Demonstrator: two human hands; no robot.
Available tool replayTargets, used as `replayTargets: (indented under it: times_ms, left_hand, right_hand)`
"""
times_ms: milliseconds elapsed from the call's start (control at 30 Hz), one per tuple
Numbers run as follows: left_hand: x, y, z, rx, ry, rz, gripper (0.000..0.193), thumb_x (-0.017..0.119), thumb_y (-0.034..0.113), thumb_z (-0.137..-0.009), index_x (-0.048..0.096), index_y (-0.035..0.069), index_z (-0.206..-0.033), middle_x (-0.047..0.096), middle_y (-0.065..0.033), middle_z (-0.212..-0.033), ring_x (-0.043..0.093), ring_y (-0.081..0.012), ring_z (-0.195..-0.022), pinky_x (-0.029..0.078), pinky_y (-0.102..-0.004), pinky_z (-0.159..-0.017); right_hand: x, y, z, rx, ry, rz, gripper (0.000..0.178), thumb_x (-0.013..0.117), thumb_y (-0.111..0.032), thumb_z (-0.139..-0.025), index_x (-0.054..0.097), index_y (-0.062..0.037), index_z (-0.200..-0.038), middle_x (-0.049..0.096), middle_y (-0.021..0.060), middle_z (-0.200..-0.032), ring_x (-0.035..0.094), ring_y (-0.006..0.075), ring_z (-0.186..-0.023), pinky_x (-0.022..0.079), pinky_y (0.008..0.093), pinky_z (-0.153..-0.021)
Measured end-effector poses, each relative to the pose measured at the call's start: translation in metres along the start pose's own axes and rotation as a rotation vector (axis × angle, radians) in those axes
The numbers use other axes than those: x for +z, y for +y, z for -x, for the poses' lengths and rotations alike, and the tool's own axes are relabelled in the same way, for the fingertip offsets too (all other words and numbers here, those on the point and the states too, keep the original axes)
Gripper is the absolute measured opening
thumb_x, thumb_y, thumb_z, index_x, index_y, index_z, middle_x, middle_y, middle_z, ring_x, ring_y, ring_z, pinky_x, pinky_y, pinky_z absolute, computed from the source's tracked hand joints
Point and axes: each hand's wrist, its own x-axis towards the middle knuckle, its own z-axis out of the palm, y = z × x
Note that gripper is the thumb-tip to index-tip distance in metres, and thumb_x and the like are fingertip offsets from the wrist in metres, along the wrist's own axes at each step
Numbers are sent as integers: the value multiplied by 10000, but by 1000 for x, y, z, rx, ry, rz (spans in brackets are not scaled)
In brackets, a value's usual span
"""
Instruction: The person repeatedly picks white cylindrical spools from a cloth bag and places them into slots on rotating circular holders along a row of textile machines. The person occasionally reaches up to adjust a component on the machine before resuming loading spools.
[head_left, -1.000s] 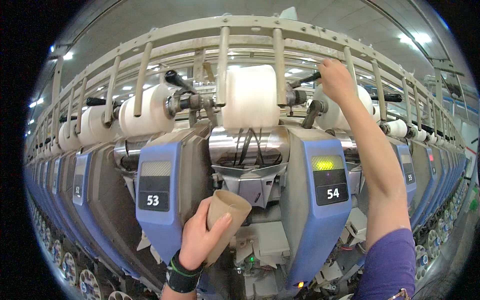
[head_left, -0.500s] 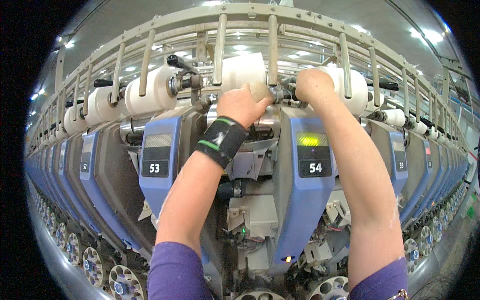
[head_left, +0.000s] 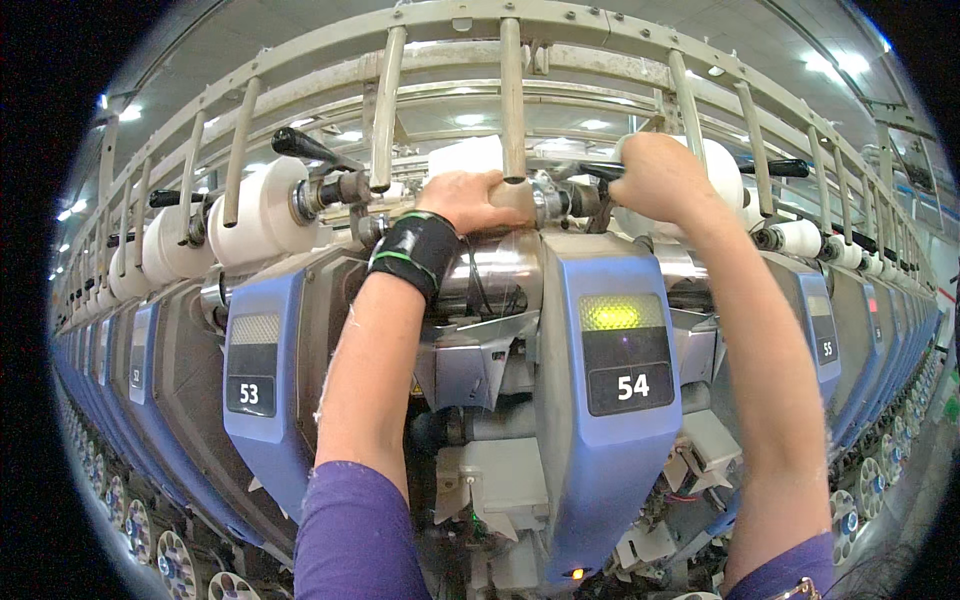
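Note:
My left hand [head_left: 468, 201], with a black wristband on its wrist, is wrapped round a tan cone tube [head_left: 513, 197] above a shiny metal drum [head_left: 500, 262]. Behind these fingers rises a white yarn package [head_left: 466, 156]; how it joins the tube is hidden. The tube's right end meets the metal cone holder [head_left: 556, 200]. To the right, my right hand [head_left: 662, 180] is closed on the black lever handle [head_left: 596, 172] of that holder, its fingertips partly out of sight. Below, a yellow-green lamp [head_left: 613, 315] glows on the blue machine housing [head_left: 610, 450].
White yarn packages [head_left: 262, 212] line both sides on their holders. A black handle [head_left: 312, 147] juts out at left, another [head_left: 785, 168] at right. Upright metal bars [head_left: 511, 100] hang from the rail [head_left: 590, 25] in front of the hands. Perforated discs [head_left: 175, 560] run along the bottom left.
The view has moved closer to the machine. My left hand has closed further round the tube, and less of the white package shows. My right hand stays at the lever handle, which now shows more.

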Motion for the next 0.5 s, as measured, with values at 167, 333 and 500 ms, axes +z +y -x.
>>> replayTargets:
  times_ms: [167,333,500]
  left_hand:
    - [6,0,9,-30,48,-90,616,560,551,-678,547,142,-1139,585,-175,-1047,561,-311,-960,423,-372,-855]
    - [16,51,101,234,334,55,328,509,273,-821,559,118,-1106,530,-188,-1107,528,-331,-988,423,-376,-850]
    - [12,106,357,242,-196,711,235,578,143,-765,601,57,-982,593,-152,-879,573,-316,-816,459,-359,-715]
  right_hand:
    - [5,-16,-2,76,104,-82,241,594,-177,-623,655,13,-758,628,200,-790,615,319,-767,497,377,-679]
    - [7,-23,12,120,134,-100,309,521,-260,-694,655,-23,-840,622,210,-841,601,333,-823,484,382,-744]
    - [26,-52,172,-35,517,-245,358,591,-141,-748,544,-7,-1077,492,212,-1139,490,351,-1026,407,426,-843]
